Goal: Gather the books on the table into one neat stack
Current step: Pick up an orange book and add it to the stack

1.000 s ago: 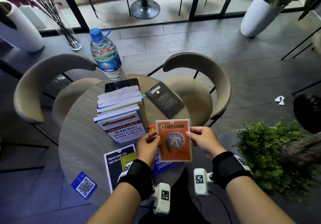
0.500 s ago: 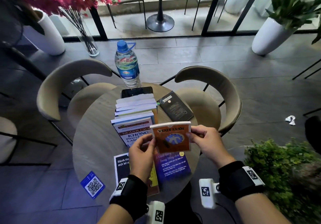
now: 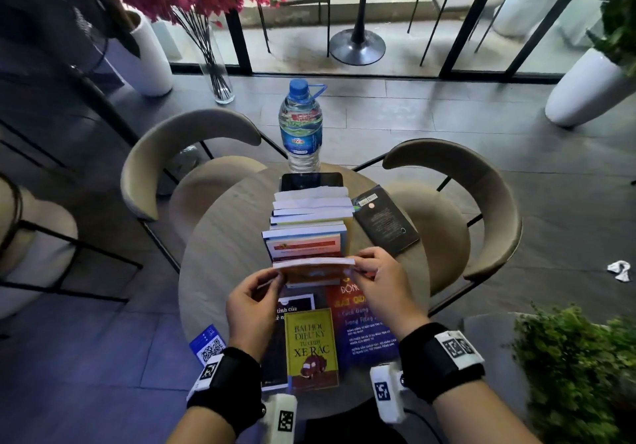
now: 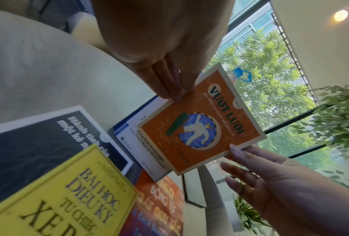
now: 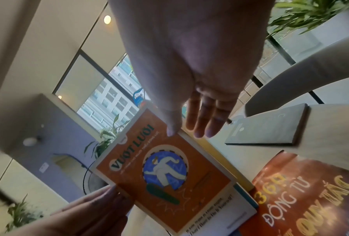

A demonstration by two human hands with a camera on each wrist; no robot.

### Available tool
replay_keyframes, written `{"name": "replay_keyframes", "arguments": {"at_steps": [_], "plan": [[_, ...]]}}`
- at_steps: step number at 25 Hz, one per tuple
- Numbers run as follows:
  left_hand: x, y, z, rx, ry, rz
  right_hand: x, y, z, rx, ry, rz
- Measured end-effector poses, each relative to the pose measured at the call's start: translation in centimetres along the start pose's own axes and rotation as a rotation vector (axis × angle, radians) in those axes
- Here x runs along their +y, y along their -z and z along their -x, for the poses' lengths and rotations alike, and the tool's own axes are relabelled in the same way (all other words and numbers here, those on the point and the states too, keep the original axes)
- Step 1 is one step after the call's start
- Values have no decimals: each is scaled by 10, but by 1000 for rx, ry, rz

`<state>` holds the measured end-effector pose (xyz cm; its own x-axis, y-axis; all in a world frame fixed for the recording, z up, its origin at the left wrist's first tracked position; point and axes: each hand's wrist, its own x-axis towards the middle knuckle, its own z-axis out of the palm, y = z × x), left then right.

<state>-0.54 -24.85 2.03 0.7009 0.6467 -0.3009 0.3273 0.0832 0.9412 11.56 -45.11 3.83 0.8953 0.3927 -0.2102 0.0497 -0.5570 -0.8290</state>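
Nearest, left flat on the table [image 3: 220, 237] and not yet gathered: yellow book [image 3: 311, 347], dark book [image 3: 275, 357], red-and-blue book [image 3: 364, 323]. Beyond, pinched at opposite edges by left hand [image 3: 253, 309] and right hand [image 3: 385, 288], fingertips gripping: orange book [image 3: 315, 269], carried level over the stack [image 3: 309, 223], probably to land squarely. Farther right, lying apart: black book [image 3: 385, 223].

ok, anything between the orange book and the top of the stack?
Nothing visible. Left hand and right hand hold the orange book by its side edges above the near end of the stack, whose top cover is bare.

A café seating area: small round table [image 3: 213, 254], curved chairs [image 3: 165, 154], QR-code card [image 3: 208, 343], glass terrace doors [image 3: 395, 13].
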Motion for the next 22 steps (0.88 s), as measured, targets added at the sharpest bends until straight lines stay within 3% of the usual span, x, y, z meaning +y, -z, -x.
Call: {"name": "replay_keyframes", "arguments": {"at_steps": [6, 22], "plan": [[-25, 7, -5, 51, 72, -8, 7, -24, -4, -4, 26, 234], [-27, 1, -15, 35, 102, -36, 12, -49, -3, 106, -77, 109]]}}
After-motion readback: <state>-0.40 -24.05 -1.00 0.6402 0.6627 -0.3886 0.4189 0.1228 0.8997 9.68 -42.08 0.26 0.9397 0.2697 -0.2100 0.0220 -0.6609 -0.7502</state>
